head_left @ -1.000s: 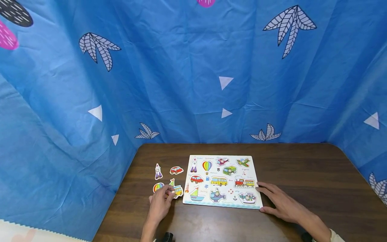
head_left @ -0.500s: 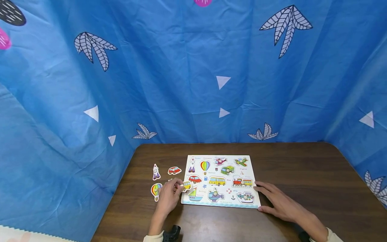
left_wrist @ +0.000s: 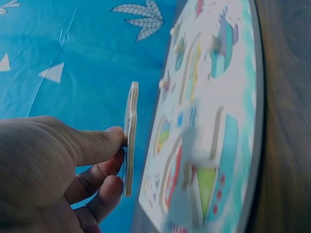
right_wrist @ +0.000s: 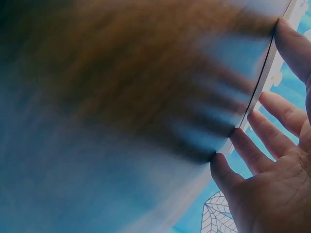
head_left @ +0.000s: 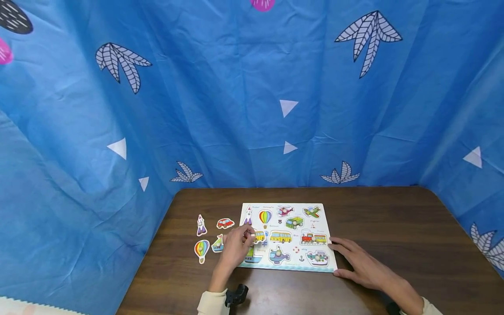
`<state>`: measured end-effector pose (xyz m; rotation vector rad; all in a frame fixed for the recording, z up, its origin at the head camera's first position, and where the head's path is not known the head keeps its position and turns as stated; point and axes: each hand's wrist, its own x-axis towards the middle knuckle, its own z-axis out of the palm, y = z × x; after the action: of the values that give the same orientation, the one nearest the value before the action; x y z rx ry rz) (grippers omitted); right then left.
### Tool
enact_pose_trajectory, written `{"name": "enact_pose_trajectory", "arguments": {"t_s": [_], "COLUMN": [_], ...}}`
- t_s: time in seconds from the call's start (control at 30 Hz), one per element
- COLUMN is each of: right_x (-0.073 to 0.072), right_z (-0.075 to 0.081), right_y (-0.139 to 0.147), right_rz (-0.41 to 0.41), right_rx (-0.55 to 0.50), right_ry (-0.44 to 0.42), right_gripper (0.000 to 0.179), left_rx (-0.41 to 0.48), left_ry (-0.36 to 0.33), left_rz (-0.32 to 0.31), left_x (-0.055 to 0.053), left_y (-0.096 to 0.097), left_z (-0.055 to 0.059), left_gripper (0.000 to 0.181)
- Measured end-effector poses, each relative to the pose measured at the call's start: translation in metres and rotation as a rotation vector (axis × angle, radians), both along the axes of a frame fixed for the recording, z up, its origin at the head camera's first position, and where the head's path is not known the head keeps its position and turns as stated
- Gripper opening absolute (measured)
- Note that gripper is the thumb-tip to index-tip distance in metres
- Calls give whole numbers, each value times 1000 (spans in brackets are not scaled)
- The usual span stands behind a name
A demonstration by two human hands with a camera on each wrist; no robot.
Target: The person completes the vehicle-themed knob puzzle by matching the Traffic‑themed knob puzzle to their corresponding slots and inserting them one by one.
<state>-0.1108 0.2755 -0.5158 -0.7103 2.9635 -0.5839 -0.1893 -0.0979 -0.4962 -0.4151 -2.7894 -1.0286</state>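
Observation:
A white peg puzzle board (head_left: pixel 301 208) with vehicle pictures lies on the table. My left hand (head_left: pixel 235 246) pinches a yellow bus puzzle piece (head_left: pixel 260 236) over the board's left part. In the left wrist view the bus piece (left_wrist: pixel 130 141) appears edge-on, thumb and fingers on its knob side, apart from the board. To its right is the board's bus recess (head_left: pixel 281 236), with no knob showing. My right hand (head_left: pixel 360 264) rests along the board's right edge, fingers extended. The right wrist view shows its fingertips (right_wrist: pixel 221 162) against that edge.
Left of the board lie a rocket piece (head_left: pixel 201 226), a red car piece (head_left: pixel 225 223), a balloon piece (head_left: pixel 201 249) and a sailboat piece (head_left: pixel 218 244). Several knobbed pieces sit in the board, among them a train (head_left: pixel 313 237). A blue curtain (head_left: pixel 252 131) hangs behind the table.
My left hand has lifted the bus piece from beside the sailboat piece and carried it right, over the board. The sailboat piece is now uncovered. My right hand stays at the board's edge.

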Motion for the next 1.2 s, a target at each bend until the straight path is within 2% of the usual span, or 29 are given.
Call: {"name": "enact_pose_trajectory", "arguments": {"t_s": [0.23, 0.5, 0.83, 1.0, 1.2], "right_x": [0, 0, 0, 0, 1], "right_z": [-2, -3, -4, -4, -5], "right_y": [1, 2, 2, 2, 1], "right_rz": [1, -2, 5, 4, -5], "right_rx": [-8, -14, -20, -24, -31], "right_ry": [4, -3, 23, 21, 2], "right_gripper": [68, 69, 67, 67, 67], "left_rx": [14, 44, 39, -15, -83], "left_ry": [-54, -130, -99, -101, -62], "left_rz": [-50, -87, -89, -80, -85], "left_x": [-9, -15, -17, -16, -15], "left_y": [28, 54, 71, 74, 76], "left_z": [2, -6, -11, -16, -24], "left_gripper": [6, 8, 7, 8, 10]}}
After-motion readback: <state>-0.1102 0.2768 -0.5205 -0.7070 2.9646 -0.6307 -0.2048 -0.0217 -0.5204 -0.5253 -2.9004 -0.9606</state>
